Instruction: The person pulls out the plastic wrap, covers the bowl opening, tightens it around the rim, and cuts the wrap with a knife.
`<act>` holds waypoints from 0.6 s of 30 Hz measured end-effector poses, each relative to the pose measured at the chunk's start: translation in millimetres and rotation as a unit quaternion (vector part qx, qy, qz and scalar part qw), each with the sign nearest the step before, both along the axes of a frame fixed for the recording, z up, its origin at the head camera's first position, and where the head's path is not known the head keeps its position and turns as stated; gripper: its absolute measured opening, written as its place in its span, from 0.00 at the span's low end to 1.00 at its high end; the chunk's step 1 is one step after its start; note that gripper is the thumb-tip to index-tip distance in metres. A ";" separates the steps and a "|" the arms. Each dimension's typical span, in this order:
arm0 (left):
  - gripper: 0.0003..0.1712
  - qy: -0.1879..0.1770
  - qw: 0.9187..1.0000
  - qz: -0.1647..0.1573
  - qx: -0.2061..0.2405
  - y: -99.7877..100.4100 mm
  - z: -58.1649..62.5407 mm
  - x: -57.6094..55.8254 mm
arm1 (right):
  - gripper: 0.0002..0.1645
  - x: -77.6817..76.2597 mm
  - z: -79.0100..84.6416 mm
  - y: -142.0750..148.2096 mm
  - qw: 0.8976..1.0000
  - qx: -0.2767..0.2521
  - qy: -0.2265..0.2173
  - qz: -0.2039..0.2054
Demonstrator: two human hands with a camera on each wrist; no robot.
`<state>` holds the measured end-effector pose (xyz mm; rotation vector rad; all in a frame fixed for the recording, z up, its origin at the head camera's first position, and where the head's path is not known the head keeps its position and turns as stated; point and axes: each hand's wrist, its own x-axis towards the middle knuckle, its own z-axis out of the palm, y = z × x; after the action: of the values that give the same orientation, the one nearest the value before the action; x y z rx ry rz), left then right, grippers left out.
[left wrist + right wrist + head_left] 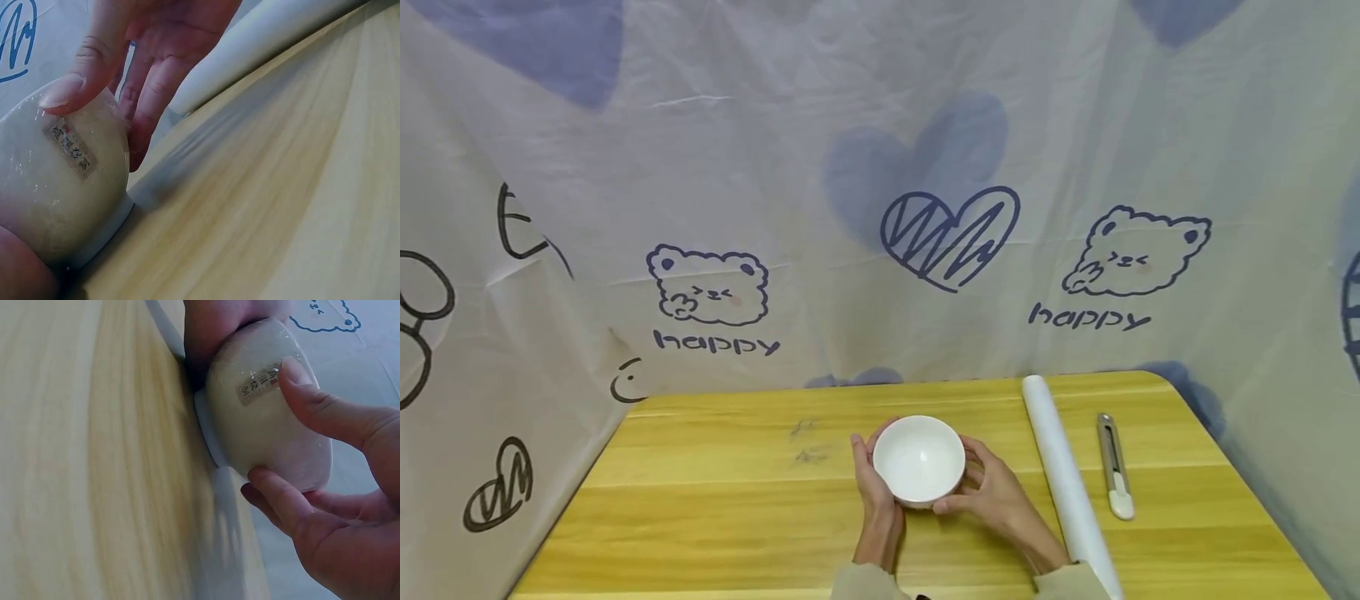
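Observation:
A white bowl (919,460) stands upright between my two hands over the table, its inside showing nothing in the head view. My left hand (874,490) cups its left side, fingers curving around the far wall. On the other side my right hand (996,496) grips it, thumb on the near wall and fingers behind. Shiny clear film covers the bowl's outer wall (94,187), and a small label (259,384) with printed characters sits near the right thumb. The foot is at the tabletop; whether it touches, I cannot tell.
To the right of my right hand, a long white roll (1063,467) lies lengthwise on the wooden table (715,517). Beyond it is a utility knife (1115,467) with a grey and white handle. A printed cloth (820,167) hangs behind and beside the table.

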<state>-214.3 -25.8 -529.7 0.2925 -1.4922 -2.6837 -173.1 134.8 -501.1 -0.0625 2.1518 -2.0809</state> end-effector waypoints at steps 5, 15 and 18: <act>0.49 -0.002 1.000 0.018 0.007 -4.9 -2.5 -1.4 | 0.60 -1.0 -3.2 -9.0 0.999 0.032 0.002 -0.022; 0.51 -0.025 0.999 -0.029 0.003 -18.0 -9.6 -14.1 | 0.61 -3.5 -2.3 -19.3 0.985 0.164 0.029 -0.045; 0.50 -0.011 0.998 -0.052 0.016 -21.1 -14.6 -23.6 | 0.62 -5.8 -0.1 -17.7 0.979 0.198 0.031 -0.031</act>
<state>-237.9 -46.9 -544.3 0.2544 -1.5110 -2.7958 -178.9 117.1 -501.2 -0.0146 2.5922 -1.6565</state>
